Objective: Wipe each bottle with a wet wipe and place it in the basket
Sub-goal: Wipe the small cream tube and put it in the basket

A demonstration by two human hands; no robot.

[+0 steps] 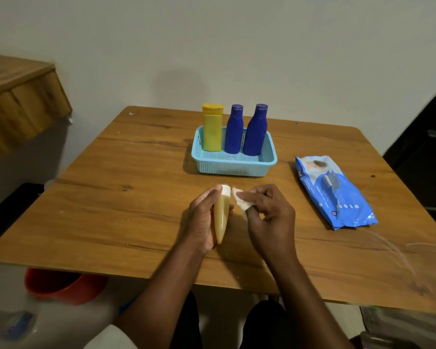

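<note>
My left hand [202, 220] grips a pale yellow bottle with a white cap [222, 215] above the middle of the wooden table, cap pointing away from me. Just right of the cap, my right hand [267, 212] pinches a crumpled white wet wipe [240, 201]; the wipe lies close to the cap. Behind them stands a light blue basket [233, 167]. In it stand a yellow bottle [212, 127] and two dark blue bottles [234, 129] [256, 131], all upright along its far side.
A blue pack of wet wipes [335, 192] lies on the table [111, 197] to the right of the basket. An orange bucket [61, 285] sits under the table's left front edge. A wooden ledge [18, 102] juts out at far left.
</note>
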